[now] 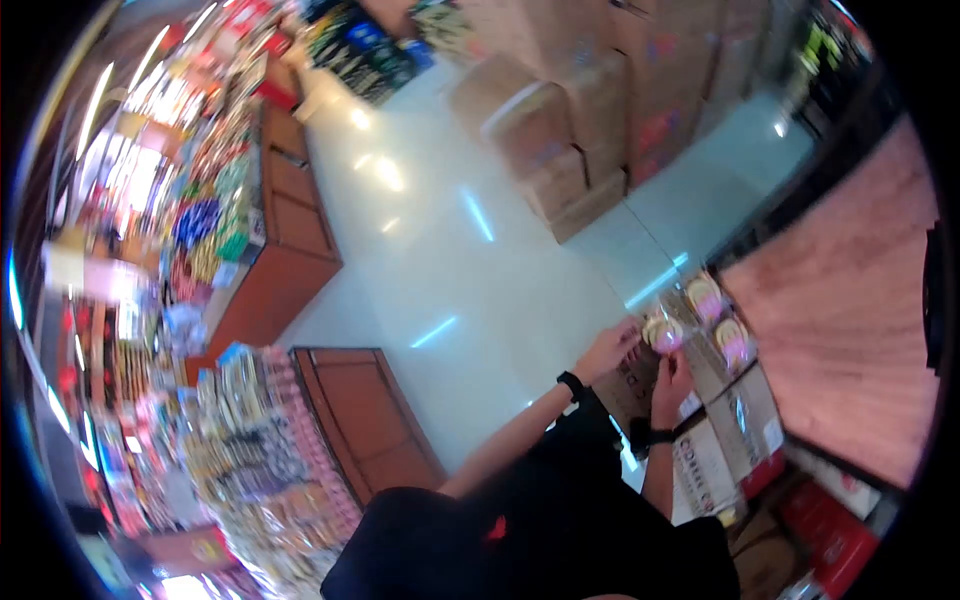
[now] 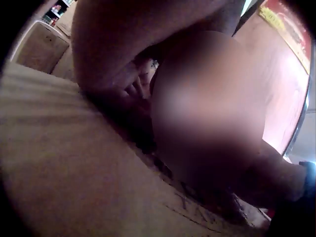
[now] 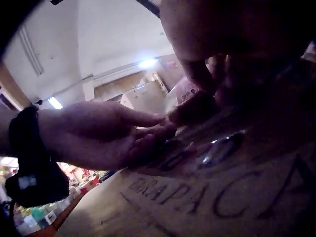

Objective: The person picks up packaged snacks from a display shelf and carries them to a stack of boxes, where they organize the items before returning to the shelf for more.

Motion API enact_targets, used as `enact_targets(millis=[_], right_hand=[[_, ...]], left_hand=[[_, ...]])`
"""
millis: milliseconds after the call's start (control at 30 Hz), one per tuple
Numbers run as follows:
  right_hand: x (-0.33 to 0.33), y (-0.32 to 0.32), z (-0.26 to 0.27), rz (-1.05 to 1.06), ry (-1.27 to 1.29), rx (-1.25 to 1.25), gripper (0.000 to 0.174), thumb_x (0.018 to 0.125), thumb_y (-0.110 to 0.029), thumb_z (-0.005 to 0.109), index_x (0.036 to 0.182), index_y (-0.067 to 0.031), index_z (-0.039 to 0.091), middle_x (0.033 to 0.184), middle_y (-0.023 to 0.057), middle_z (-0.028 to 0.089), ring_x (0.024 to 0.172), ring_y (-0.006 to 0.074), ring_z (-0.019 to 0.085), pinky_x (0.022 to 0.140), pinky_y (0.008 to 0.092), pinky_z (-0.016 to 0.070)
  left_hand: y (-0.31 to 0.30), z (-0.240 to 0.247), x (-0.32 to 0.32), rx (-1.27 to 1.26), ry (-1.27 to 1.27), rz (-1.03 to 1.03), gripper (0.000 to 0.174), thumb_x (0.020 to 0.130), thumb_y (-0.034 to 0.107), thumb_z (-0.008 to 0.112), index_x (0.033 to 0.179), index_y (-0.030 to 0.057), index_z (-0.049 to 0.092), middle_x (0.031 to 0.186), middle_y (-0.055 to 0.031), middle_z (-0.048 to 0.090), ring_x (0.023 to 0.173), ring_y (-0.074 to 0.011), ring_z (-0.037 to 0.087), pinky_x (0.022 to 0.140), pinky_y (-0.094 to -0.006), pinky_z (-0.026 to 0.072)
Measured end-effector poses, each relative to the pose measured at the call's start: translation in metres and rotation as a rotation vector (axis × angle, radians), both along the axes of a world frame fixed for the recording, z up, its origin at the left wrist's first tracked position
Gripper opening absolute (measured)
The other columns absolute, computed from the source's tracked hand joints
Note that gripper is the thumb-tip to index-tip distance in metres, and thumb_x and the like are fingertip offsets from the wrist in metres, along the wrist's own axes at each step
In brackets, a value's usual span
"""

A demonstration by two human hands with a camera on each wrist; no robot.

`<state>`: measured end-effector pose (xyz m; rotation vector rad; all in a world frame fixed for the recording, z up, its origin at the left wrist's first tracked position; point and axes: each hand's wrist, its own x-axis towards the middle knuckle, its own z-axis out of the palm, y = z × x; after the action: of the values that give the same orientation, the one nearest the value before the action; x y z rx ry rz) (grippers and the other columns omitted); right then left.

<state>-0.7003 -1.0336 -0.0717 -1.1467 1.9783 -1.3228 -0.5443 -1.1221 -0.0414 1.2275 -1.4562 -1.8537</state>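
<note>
In the head view both hands meet at a small clear-wrapped packet [image 1: 663, 334] with a cream rounded part and a pink part. My left hand [image 1: 606, 351] holds its left side with the fingertips. From below, my right hand [image 1: 673, 384] pinches its lower edge. Two similar packets, one farther back [image 1: 703, 297] and one nearer [image 1: 734, 345], lie just to the right on cardboard cartons [image 1: 712, 377]. The right wrist view has the left hand [image 3: 103, 133] with thumb and fingers close together, near a pink printed piece [image 3: 186, 92] beside the right hand's fingers. Large blurred shapes fill much of the left wrist view.
A pinkish wooden surface [image 1: 850, 300] borders the cartons on the right. Stacked cardboard boxes [image 1: 560, 150] stand on the shiny floor [image 1: 400, 270] ahead. Counters heaped with packaged goods [image 1: 250, 430] line the left side. Printed carton lettering shows beneath the hands.
</note>
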Motion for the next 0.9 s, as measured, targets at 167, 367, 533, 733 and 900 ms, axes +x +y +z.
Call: enact_targets(millis=[167,367,533,733,900], right_hand=[[0.011,0.014,-0.02,0.175,0.191,0.051,0.019,0.093,-0.015,0.062,0.102,0.0009,0.065,0.087,0.0182,0.065,0.077,0.0291,0.062,0.073,0.0399,0.0487],[0.054,0.047,-0.025,0.489,0.527,0.076,0.021,0.092,-0.023,0.063,0.097,-0.0026,0.066,0.086,0.0192,0.068,0.078,0.0368,0.066,0.07,0.0474,0.0498],[0.136,0.105,0.002,1.019,0.833,0.133,0.025,0.091,-0.03,0.065,0.094,-0.0061,0.069,0.078,0.0178,0.068,0.071,0.038,0.067,0.066,0.0491,0.0502],[0.232,0.189,-0.012,1.614,0.715,0.042,0.021,0.089,-0.028,0.069,0.092,-0.0074,0.07,0.077,0.0167,0.069,0.07,0.0372,0.067,0.063,0.0474,0.0505],[0.331,0.243,0.001,2.022,0.765,-0.273,0.018,0.089,-0.025,0.068,0.088,-0.0067,0.068,0.072,0.0137,0.067,0.068,0.0348,0.066,0.062,0.0465,0.0497]], left_hand=[[0.041,-0.018,0.035,-0.007,0.053,0.125,0.009,0.105,0.015,0.051,0.105,0.0062,0.054,0.079,-0.0049,0.066,0.07,-0.0141,0.065,0.065,-0.0308,0.0549],[0.118,-0.052,0.105,-0.118,0.156,0.301,0.004,0.102,0.01,0.049,0.102,0.0061,0.052,0.081,-0.0068,0.07,0.066,-0.0168,0.07,0.058,-0.0318,0.0562],[0.212,-0.115,0.195,-0.19,-0.322,0.293,0.007,0.093,0.01,0.057,0.099,0.0053,0.058,0.087,-0.0114,0.075,0.075,-0.0198,0.075,0.063,-0.0333,0.0596],[0.409,-0.089,0.286,-0.158,-0.412,0.699,0.011,0.092,0.014,0.061,0.096,0.0043,0.062,0.081,-0.0105,0.076,0.074,-0.0179,0.074,0.063,-0.0322,0.058],[0.553,-0.063,0.284,-0.118,-0.38,1.228,0.016,0.093,0.018,0.063,0.095,0.0025,0.063,0.079,-0.0105,0.075,0.072,-0.0189,0.073,0.065,-0.0324,0.0568]])
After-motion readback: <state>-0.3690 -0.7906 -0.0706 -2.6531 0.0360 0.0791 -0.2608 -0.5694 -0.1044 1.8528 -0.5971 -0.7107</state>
